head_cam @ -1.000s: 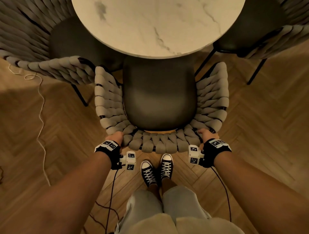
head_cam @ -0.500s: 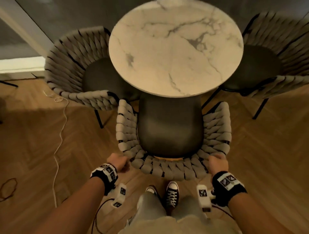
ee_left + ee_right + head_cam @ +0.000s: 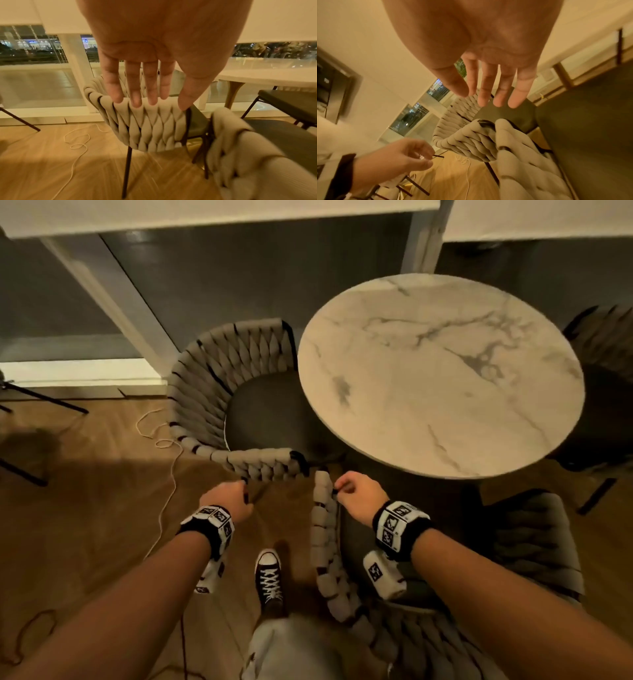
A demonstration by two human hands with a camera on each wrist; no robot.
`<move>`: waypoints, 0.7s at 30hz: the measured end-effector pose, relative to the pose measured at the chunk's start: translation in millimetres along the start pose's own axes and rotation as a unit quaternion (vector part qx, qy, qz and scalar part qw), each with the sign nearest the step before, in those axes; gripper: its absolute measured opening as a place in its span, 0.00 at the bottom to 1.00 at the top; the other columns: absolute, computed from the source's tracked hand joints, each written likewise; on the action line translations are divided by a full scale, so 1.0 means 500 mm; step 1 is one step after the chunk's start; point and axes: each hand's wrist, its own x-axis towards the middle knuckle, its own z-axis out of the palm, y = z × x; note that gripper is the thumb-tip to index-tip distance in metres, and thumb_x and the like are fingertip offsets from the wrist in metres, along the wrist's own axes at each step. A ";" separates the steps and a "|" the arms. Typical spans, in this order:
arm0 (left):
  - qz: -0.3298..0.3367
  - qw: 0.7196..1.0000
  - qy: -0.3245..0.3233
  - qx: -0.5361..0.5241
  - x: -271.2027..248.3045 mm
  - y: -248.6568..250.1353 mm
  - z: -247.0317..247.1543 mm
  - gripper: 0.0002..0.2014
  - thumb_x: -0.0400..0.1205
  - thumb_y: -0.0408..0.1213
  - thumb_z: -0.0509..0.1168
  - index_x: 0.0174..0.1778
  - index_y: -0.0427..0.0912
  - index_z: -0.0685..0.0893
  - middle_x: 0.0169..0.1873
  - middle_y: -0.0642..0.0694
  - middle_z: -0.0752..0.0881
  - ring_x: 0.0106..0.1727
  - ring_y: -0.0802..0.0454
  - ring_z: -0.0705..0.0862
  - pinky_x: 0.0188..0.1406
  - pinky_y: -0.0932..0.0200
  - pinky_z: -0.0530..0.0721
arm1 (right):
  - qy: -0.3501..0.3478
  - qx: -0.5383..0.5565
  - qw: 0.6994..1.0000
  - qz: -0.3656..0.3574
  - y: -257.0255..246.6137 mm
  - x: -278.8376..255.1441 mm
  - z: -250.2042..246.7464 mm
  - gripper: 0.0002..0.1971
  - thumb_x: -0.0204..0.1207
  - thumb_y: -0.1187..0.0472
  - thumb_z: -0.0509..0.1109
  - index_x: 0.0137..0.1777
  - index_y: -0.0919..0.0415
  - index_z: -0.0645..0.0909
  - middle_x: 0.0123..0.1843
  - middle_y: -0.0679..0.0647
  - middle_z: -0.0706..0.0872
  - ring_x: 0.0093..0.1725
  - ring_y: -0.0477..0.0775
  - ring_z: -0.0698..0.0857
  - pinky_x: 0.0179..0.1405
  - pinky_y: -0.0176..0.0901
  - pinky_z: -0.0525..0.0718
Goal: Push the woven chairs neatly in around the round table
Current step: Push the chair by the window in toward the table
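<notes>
The round marble table stands right of centre. A woven chair sits at its left, seat partly under the top, its near arm facing me. A second woven chair is tucked under the table's near edge, at my right side. My left hand hovers just short of the left chair's near arm, fingers relaxed, holding nothing. My right hand is over the front tip of the near chair's arm, fingers straight and empty. A third woven chair shows at the far right.
A white cord loops on the wood floor left of the left chair. Thin black furniture legs stand at the far left. A window frame and low sill run close behind the left chair. A dark cable lies bottom left.
Both hands have let go of the near chair's back and moved forward and left, toward the left chair. I have stepped left, so the near chair is now at my right.
</notes>
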 end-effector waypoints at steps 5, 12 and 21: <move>0.064 0.994 0.070 0.062 0.232 -0.134 -0.046 0.31 0.75 0.50 0.72 0.73 0.47 0.73 0.69 0.39 0.78 0.70 0.37 0.77 0.62 0.42 0.84 | -0.015 -0.089 0.996 0.009 -0.160 0.210 0.112 0.13 0.72 0.61 0.68 0.57 0.54 0.82 0.53 0.55 0.88 0.52 0.58 0.86 0.49 0.42 0.82; 0.171 0.976 -0.016 0.136 0.430 -0.268 -0.010 0.30 0.76 0.51 0.70 0.75 0.50 0.76 0.75 0.43 0.78 0.79 0.39 0.71 0.86 0.33 0.51 | -0.074 -0.299 0.949 0.067 -0.222 0.420 0.268 0.36 0.69 0.56 0.73 0.79 0.50 0.66 0.76 0.58 0.72 0.76 0.64 0.70 0.74 0.60 0.75; 0.246 0.954 -0.007 0.171 0.489 -0.329 -0.015 0.24 0.78 0.47 0.69 0.71 0.55 0.78 0.66 0.47 0.85 0.71 0.42 0.77 0.75 0.39 0.65 | -0.114 -0.377 0.913 0.106 -0.196 0.500 0.327 0.30 0.76 0.62 0.67 0.79 0.53 0.65 0.75 0.63 0.73 0.72 0.73 0.72 0.74 0.64 0.72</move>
